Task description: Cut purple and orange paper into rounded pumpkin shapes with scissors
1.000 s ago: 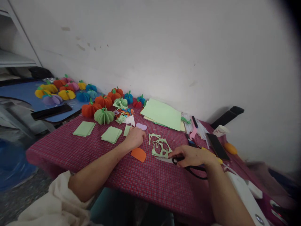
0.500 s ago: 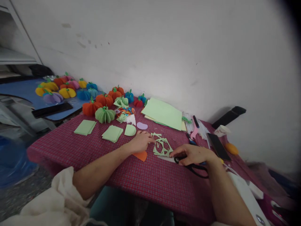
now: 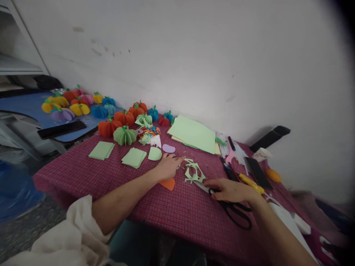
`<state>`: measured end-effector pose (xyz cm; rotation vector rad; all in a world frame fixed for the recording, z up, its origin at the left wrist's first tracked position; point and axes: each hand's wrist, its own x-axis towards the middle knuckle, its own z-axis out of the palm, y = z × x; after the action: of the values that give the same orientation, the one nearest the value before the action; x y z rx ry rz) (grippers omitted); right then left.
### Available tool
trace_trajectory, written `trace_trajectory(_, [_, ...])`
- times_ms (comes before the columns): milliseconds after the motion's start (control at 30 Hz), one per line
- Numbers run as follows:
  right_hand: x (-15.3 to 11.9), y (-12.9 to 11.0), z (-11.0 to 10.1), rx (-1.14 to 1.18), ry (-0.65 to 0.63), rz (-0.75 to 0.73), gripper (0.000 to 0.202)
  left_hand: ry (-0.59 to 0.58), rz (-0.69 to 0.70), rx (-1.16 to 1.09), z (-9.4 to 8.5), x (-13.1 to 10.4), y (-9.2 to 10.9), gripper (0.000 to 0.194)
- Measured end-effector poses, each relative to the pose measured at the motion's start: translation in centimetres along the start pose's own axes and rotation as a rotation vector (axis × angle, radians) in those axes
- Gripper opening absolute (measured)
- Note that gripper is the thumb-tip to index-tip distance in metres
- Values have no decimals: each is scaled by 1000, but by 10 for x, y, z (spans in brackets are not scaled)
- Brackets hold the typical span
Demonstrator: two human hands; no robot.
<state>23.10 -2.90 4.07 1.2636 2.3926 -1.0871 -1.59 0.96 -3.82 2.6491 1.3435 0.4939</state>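
The left hand's fingers (image 3: 179, 162) reach the edge of the green paper scraps (image 3: 195, 173), the index outstretched; an orange paper piece (image 3: 168, 183) lies partly beneath that hand. The right hand's fingers (image 3: 213, 188) close around black-handled scissors (image 3: 231, 208), blades at the scraps. Beyond stand paper pumpkins (image 3: 125, 135); a yellow cutter (image 3: 251, 183) lies beside the right wrist on the bench (image 3: 177, 218).
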Motion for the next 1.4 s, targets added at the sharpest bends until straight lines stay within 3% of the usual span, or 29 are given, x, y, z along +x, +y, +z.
trace_trajectory(133, [4, 9, -1, -37, 119, 19, 48, -68, 131, -53, 1, 0, 5, 68])
trace_trajectory(233, [-1, 14, -6, -31, 126, 29, 46, -29, 157, -84, -1, 2, 7, 63])
trace_trajectory(300, [-6, 14, -11, -37, 135, 43, 44, 51, 81, -67, -5, 4, 6, 57])
trace_trajectory(433, [-1, -1, -18, -148, 294, 66, 40, 254, -82, -35, -22, 5, -2, 46])
trace_trajectory(567, [36, -32, -9, -306, 358, 86, 38, 482, -310, -39, -44, 1, -15, 44])
trace_trajectory(667, [65, -54, 7, -398, 408, 106, 42, 552, -409, -21, -54, -3, -22, 44])
trace_trajectory(800, [78, -61, 25, -504, 379, 176, 35, 550, -432, -21, -55, -4, -22, 43])
trace_trajectory(1000, [53, -39, 30, -552, 341, 346, 33, 591, -390, -36, -53, -4, -21, 37])
trace_trajectory(1167, [44, -43, 39, -585, 362, 208, 41, 505, -334, -33, -49, -4, -14, 33])
trace_trajectory(1233, [44, -43, 41, -594, 358, 226, 40, 462, -342, -17, -49, -5, -9, 31])
trace_trajectory(1300, [45, -38, 38, -602, 387, 281, 41, 420, -350, 17, -53, -7, -7, 29])
trace_trajectory(1400, [43, -21, 30, -574, 428, 246, 41, 369, -347, 107, -67, -17, -15, 26])
